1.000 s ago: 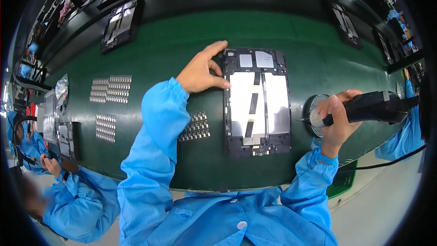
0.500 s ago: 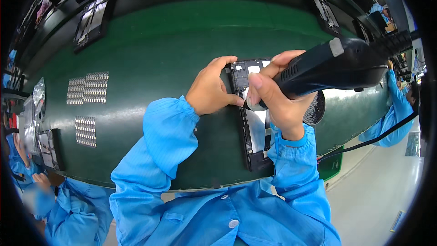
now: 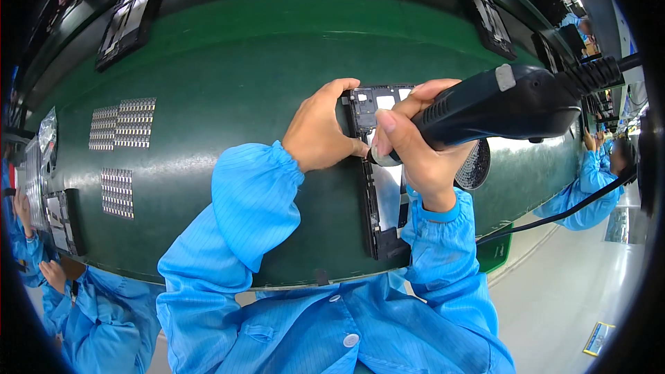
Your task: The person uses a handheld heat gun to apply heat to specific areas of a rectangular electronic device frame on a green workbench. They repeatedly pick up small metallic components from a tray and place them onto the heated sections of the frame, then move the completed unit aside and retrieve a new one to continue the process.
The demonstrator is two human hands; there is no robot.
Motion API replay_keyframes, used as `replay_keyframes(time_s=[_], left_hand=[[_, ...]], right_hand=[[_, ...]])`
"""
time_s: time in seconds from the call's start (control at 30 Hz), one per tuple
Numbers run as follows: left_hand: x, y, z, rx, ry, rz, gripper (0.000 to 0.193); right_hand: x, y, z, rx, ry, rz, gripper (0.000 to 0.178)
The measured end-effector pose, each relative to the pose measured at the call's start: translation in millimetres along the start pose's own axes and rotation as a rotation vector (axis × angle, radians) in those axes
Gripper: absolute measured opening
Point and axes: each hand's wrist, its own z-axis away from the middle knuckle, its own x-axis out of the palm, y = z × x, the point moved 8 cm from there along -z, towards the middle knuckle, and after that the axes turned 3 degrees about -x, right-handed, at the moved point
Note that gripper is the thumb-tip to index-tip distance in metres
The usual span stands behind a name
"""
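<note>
An open black tablet housing (image 3: 386, 197) with silver-white panels lies upright on the green bench in front of me. My left hand (image 3: 322, 128) holds it by the left edge, fingertips at the upper left corner and thumb partway down. In my right hand (image 3: 422, 145) is a black corded electric screwdriver (image 3: 499, 107), lying nearly level, with its cable end to the right. Its nose reaches the housing's left edge, close beside my left thumb; the tip itself is mostly hidden. Part of the housing lies beneath my right hand and sleeve.
Right of the housing sits a round dish (image 3: 476, 166) of tiny parts. Sheets of small components (image 3: 118, 192) lie at left. More housings rest at far left (image 3: 130, 22), far right (image 3: 490, 22) and near left (image 3: 64, 221). A black cable (image 3: 554, 216) hangs at right. Co-workers sit at both sides.
The view has shifted slightly, so the bench things sit a little further left. Both hands keep their hold, and the screwdriver stays at the same edge.
</note>
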Motion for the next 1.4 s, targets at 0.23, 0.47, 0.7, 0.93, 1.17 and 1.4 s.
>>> replay_keyframes(time_s=[0.23, 0.47, 0.7, 0.93, 1.17, 1.4], left_hand=[[0.1, 1.5, 0.9, -0.036, -0.014, 0.031, 0.077], [-2.7, -1.6, 1.3, -0.087, -0.005, -0.021, 0.084], [-6.5, 2.5, 3.3, -0.081, 0.006, -0.027, 0.078], [-5.0, 1.6, -2.1, 0.204, 0.048, -0.103, 0.061], [3.1, 8.0, 4.2, -0.154, -0.077, 0.004, 0.087], [6.8, 8.2, 0.4, -0.134, -0.075, 0.085, 0.093]], right_hand=[[2.1, 0.5, -0.9, 0.000, -0.005, -0.078, 0.033], [3.8, 0.4, 1.8, 0.020, -0.031, -0.029, 0.034], [16.8, -4.5, 12.8, -0.048, -0.199, 0.101, 0.040], [24.4, -18.0, 13.9, -0.168, -0.246, 0.321, 0.042], [-95.9, -48.5, -4.1, -0.171, 0.239, 0.062, 0.038], [-183.1, -17.4, 6.7, -0.088, 0.453, 0.056, 0.031]])
